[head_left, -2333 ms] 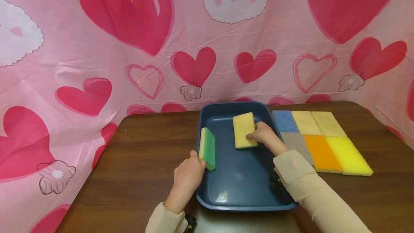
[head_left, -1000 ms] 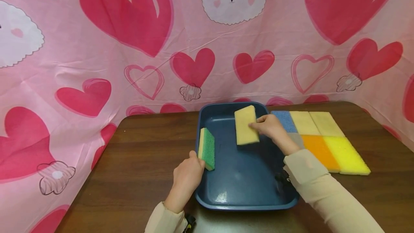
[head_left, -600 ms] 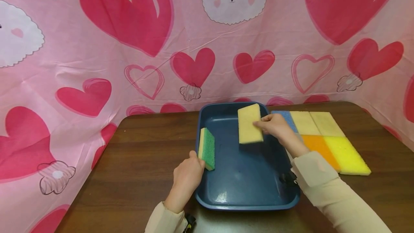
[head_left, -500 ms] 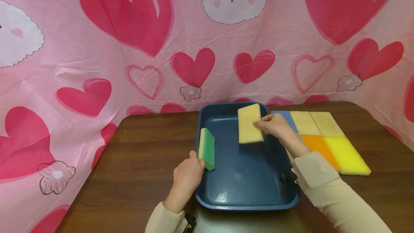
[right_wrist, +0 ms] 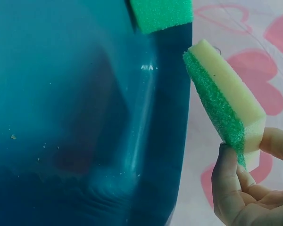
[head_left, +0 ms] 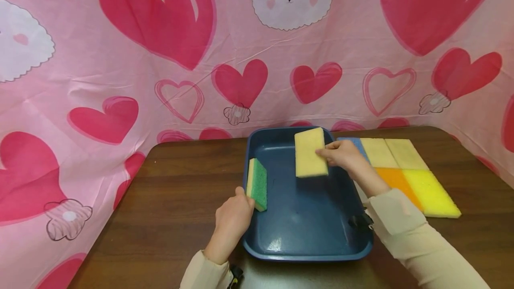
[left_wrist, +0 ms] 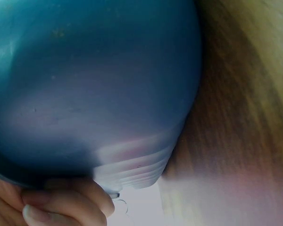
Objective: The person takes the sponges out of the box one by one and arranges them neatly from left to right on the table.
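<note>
My right hand [head_left: 341, 153] pinches a sponge [head_left: 309, 152] by its right edge, thumb on the pale yellow face, above the back part of a dark blue basin [head_left: 305, 222]. The right wrist view shows this sponge [right_wrist: 231, 94] has a rough green layer on its other side. A second sponge [head_left: 259, 185], green side facing right, leans on edge against the basin's left wall. My left hand [head_left: 234, 213] grips the basin's left rim beside that sponge's near end. In the left wrist view its fingers [left_wrist: 80, 200] curl at the rim.
Right of the basin, several sponges lie flat together on the brown wooden table [head_left: 188, 191]: blue [head_left: 357, 146], two pale yellow, orange [head_left: 395, 182] and bright yellow [head_left: 431, 193]. The right forearm hides part of this block. A pink heart-print cloth [head_left: 277, 52] hangs behind.
Over the last two seconds my right hand has raised its sponge from lower in the basin, moving it slightly back and right. The left hand and the leaning sponge have stayed put.
</note>
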The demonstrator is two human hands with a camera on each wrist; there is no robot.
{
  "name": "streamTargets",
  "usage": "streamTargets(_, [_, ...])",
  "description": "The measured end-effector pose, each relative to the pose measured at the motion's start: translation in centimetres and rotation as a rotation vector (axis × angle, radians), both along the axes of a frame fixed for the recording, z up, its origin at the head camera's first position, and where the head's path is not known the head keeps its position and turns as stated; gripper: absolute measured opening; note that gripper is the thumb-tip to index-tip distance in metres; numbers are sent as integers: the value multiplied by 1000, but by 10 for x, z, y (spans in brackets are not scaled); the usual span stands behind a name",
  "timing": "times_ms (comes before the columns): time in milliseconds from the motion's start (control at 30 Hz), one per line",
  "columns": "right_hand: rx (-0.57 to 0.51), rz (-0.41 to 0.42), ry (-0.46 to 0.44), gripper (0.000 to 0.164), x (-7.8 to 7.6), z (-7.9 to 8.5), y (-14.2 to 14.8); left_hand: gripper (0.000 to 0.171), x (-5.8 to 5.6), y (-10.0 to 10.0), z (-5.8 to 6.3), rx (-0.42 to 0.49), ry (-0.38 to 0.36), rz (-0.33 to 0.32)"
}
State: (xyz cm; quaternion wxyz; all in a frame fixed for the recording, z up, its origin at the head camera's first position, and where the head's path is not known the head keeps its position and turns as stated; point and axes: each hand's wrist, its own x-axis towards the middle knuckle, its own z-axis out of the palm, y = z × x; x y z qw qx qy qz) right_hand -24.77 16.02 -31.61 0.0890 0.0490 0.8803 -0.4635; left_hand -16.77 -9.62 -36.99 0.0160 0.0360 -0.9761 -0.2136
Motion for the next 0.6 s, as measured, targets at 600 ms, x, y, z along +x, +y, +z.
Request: streamTargets(600, [10, 16, 32, 58, 6, 9, 10, 15, -1, 0, 0, 1, -6, 9])
